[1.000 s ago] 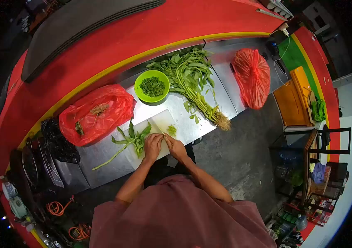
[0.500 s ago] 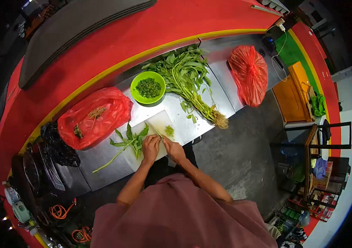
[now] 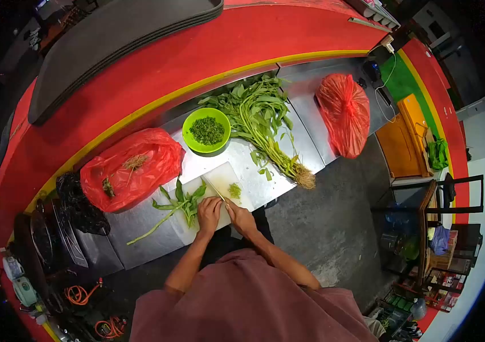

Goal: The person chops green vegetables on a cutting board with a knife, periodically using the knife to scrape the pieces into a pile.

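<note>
A: Where are the two hands?
B: Both are low over the white cutting board (image 3: pixel 222 172), near the front edge of the metal table (image 3: pixel 140 225); the right hand (image 3: pixel 241 219) is closed around a knife (image 3: pixel 214 189), whose thin blade points away from the body; the left hand (image 3: pixel 209 213) has its fingers bent and close together; what is under them, I cannot tell.
A: And the cut greens?
B: The small pile of cut greens (image 3: pixel 234 191) lies on the board, just beyond the right hand; a leafy stem (image 3: pixel 181 203) lies at the left, partly on the board, partly on the table.
A: What else does the table carry?
B: A green bowl (image 3: pixel 190 141) with dark chopped leaves in it; beside this, a big bunch of greens (image 3: pixel 261 117), its roots passing over the front edge; an open red bag (image 3: pixel 160 157) at the left; a tied red bag (image 3: pixel 345 114) at the right.
A: And the room?
B: Behind the table runs a red wall (image 3: pixel 208 37) with a yellow edge; the floor (image 3: pixel 322 222) is dark grey; an orange cabinet (image 3: pixel 400 142) stands on the right.
</note>
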The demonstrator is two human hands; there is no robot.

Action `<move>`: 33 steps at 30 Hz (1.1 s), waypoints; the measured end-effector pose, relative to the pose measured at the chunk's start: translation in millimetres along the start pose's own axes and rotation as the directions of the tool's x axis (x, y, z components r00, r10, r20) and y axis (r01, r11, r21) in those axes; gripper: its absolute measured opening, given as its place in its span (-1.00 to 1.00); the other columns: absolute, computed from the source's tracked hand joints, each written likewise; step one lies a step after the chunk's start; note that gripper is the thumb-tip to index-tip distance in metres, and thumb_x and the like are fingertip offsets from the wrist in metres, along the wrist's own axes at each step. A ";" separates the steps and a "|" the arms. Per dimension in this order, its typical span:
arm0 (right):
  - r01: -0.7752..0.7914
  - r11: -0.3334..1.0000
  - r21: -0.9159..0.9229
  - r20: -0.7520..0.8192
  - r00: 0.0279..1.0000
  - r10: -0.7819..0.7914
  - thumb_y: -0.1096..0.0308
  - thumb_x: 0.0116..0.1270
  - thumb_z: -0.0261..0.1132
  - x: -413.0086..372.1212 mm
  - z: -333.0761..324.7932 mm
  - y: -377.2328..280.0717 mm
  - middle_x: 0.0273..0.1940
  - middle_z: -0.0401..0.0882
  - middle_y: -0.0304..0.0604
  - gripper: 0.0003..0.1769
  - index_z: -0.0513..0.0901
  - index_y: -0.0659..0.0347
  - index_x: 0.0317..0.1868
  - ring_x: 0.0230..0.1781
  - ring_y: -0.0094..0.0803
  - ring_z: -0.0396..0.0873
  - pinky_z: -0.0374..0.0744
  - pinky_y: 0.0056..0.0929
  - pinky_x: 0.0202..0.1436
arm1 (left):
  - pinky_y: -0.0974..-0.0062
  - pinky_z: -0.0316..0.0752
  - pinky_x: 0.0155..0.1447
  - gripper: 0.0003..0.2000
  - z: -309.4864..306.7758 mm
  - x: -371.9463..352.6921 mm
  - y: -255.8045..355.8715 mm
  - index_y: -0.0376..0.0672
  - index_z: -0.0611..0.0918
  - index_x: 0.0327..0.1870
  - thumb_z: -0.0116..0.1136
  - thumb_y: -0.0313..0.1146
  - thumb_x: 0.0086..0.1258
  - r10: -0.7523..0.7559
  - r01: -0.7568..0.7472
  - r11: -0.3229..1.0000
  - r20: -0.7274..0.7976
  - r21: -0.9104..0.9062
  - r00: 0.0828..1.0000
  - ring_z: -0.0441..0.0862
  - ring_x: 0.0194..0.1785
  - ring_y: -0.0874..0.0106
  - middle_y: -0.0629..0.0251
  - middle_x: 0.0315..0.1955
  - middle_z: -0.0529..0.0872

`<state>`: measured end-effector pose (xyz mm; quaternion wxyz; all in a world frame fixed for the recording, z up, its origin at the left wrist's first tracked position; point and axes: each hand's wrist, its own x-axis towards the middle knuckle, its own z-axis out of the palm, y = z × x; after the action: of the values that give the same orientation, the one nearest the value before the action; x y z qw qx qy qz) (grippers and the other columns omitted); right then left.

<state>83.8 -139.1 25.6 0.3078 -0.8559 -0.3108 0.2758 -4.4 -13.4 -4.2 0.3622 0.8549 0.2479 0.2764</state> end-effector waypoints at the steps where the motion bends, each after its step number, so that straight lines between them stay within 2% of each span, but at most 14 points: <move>1: 0.000 1.000 0.000 0.000 1.000 0.000 0.07 0.66 0.14 -0.2 -1.7 -0.2 -0.36 0.70 0.30 -0.54 0.58 -0.13 0.47 -0.32 0.28 0.71 0.63 0.13 -0.23 | 0.17 0.57 0.08 -0.86 -1.0 -1.4 0.7 -0.26 0.78 -0.11 0.35 -0.55 0.34 -0.015 0.015 1.000 0.010 0.011 1.000 0.71 -0.07 0.08 0.11 -0.17 0.78; 11: 0.016 0.996 0.084 -0.099 0.995 -0.008 0.17 0.60 0.23 1.7 -16.8 9.4 -0.24 0.72 0.36 -0.56 0.61 0.03 0.40 -0.18 0.32 0.72 0.66 0.06 -0.13 | 0.17 0.54 0.02 -0.87 0.5 1.6 5.4 -0.20 0.80 -0.09 0.33 -0.50 0.39 -0.041 0.040 0.998 0.019 0.049 0.999 0.68 -0.10 0.08 0.14 -0.22 0.72; 12: 0.029 0.993 0.111 -0.100 0.995 -0.018 0.28 0.55 0.29 -1.9 -18.0 11.1 -0.17 0.72 0.37 -0.52 0.58 0.04 0.44 -0.13 0.30 0.74 0.68 0.00 -0.08 | 0.17 0.54 0.02 -0.87 0.7 3.2 5.4 -0.18 0.80 -0.09 0.34 -0.50 0.39 -0.038 0.037 0.998 0.022 0.054 0.999 0.69 -0.09 0.09 0.15 -0.22 0.73; 16: 0.009 0.978 0.206 -0.116 0.993 0.016 0.39 0.48 0.36 -16.2 -18.9 14.9 -0.02 0.72 0.36 -0.38 0.48 0.08 0.53 -0.08 0.19 0.78 0.69 -0.14 -0.05 | 0.18 0.54 0.02 -0.87 2.4 8.5 3.3 -0.18 0.78 -0.08 0.34 -0.49 0.40 -0.053 0.051 0.998 0.048 0.044 0.997 0.70 -0.11 0.10 0.17 -0.22 0.77; 19: 0.061 0.985 0.160 -0.181 0.983 -0.032 0.34 0.50 0.36 -21.1 -28.9 8.9 -0.01 0.72 0.36 -0.38 0.47 0.11 0.53 -0.09 0.21 0.77 0.68 -0.15 -0.04 | 0.18 0.54 0.02 -0.87 -0.3 4.3 0.7 -0.20 0.76 -0.06 0.32 -0.48 0.43 -0.086 0.088 0.995 0.048 -0.054 0.995 0.70 -0.13 0.11 0.16 -0.22 0.77; 21: -0.027 0.983 0.179 -0.110 0.993 0.047 0.32 0.53 0.34 -26.0 -34.8 7.9 0.00 0.72 0.36 -0.39 0.47 0.12 0.54 -0.09 0.23 0.75 0.67 -0.13 -0.02 | 0.17 0.48 0.00 -0.82 -3.4 1.3 1.0 -0.19 0.74 0.03 0.28 -0.47 0.45 -0.033 0.036 0.997 0.038 -0.074 0.999 0.69 -0.11 0.14 0.16 -0.24 0.75; 23: 0.060 0.994 0.091 -0.153 0.987 -0.046 0.33 0.56 0.31 -28.8 -28.8 16.0 -0.05 0.72 0.35 -0.39 0.43 0.13 0.57 -0.13 0.21 0.74 0.66 -0.12 -0.05 | 0.19 0.46 -0.02 -0.79 -17.9 0.8 18.0 -0.20 0.73 0.06 0.26 -0.49 0.46 -0.124 0.132 0.984 0.070 -0.123 0.990 0.68 -0.18 0.17 0.16 -0.25 0.74; 24: 0.121 0.989 0.082 -0.192 0.976 -0.103 0.34 0.56 0.30 -28.7 -25.6 17.5 -0.13 0.72 0.27 -0.30 0.31 0.09 0.64 -0.22 0.16 0.71 0.64 -0.09 -0.12 | 0.21 0.44 -0.06 -0.68 -23.3 1.0 21.1 -0.18 0.72 0.18 0.26 -0.51 0.42 -0.036 0.043 0.998 0.123 -0.055 0.992 0.66 -0.25 0.20 0.17 -0.32 0.73; 25: 0.116 0.990 0.080 -0.196 0.976 -0.099 0.34 0.56 0.30 -29.9 -23.9 19.8 -0.13 0.72 0.27 -0.30 0.31 0.09 0.64 -0.22 0.16 0.71 0.64 -0.09 -0.12 | 0.21 0.44 -0.06 -0.68 -25.3 1.9 25.5 -0.18 0.72 0.18 0.26 -0.51 0.42 -0.034 0.042 0.997 0.127 -0.059 0.991 0.66 -0.25 0.20 0.17 -0.32 0.73; 28: 0.101 0.986 0.133 -0.113 0.990 -0.086 0.32 0.55 0.35 -30.3 -23.0 21.5 -0.28 0.67 0.13 -0.10 0.03 0.00 0.74 -0.36 0.09 0.63 0.57 -0.03 -0.23 | 0.04 0.48 -0.17 -0.46 -24.7 5.5 30.8 -0.09 0.64 0.40 0.21 -0.53 0.33 0.153 -0.105 0.984 0.382 -0.145 0.911 0.65 -0.35 0.07 0.05 -0.44 0.72; 29: 0.104 0.986 0.130 -0.110 0.990 -0.090 0.32 0.55 0.35 -30.4 -23.8 21.1 -0.28 0.67 0.13 -0.10 0.03 0.00 0.74 -0.36 0.09 0.63 0.57 -0.03 -0.23 | 0.04 0.48 -0.17 -0.46 -24.6 7.3 30.5 -0.09 0.64 0.40 0.21 -0.53 0.33 0.150 -0.102 0.984 0.377 -0.144 0.914 0.65 -0.35 0.07 0.05 -0.44 0.72; 31: 0.066 0.991 0.114 -0.070 0.996 -0.058 0.32 0.55 0.35 -31.2 -24.9 20.9 -0.28 0.67 0.13 -0.09 0.02 -0.03 0.74 -0.37 0.07 0.64 0.57 -0.05 -0.24 | 0.06 0.50 -0.24 -0.43 -23.4 8.6 27.0 -0.01 0.66 0.39 0.20 -0.50 0.27 0.039 -0.068 0.997 0.514 0.038 0.857 0.65 -0.38 0.04 0.01 -0.49 0.67; 32: 0.060 0.989 0.136 -0.085 0.995 -0.049 0.30 0.54 0.36 -31.1 -25.2 20.7 -0.29 0.67 0.13 -0.08 0.03 -0.05 0.74 -0.37 0.07 0.64 0.58 -0.04 -0.24 | 0.02 0.53 -0.24 -0.37 -18.1 6.4 20.7 0.12 0.62 0.43 0.19 -0.45 0.24 0.063 -0.108 0.992 0.482 0.067 0.874 0.66 -0.40 -0.03 -0.03 -0.50 0.66; 33: 0.063 0.989 0.130 -0.083 0.995 -0.053 0.30 0.54 0.36 -31.3 -24.2 22.4 -0.29 0.67 0.13 -0.08 0.03 -0.05 0.74 -0.37 0.07 0.64 0.58 -0.04 -0.24 | 0.02 0.53 -0.24 -0.37 -19.1 9.4 22.0 0.12 0.62 0.43 0.19 -0.45 0.24 0.063 -0.106 0.992 0.476 0.065 0.877 0.66 -0.40 -0.03 -0.03 -0.50 0.66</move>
<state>87.5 -183.6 34.7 0.3841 -0.8344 -0.3041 0.2526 -5.1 -11.8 26.4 0.3611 0.9217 0.1266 0.0637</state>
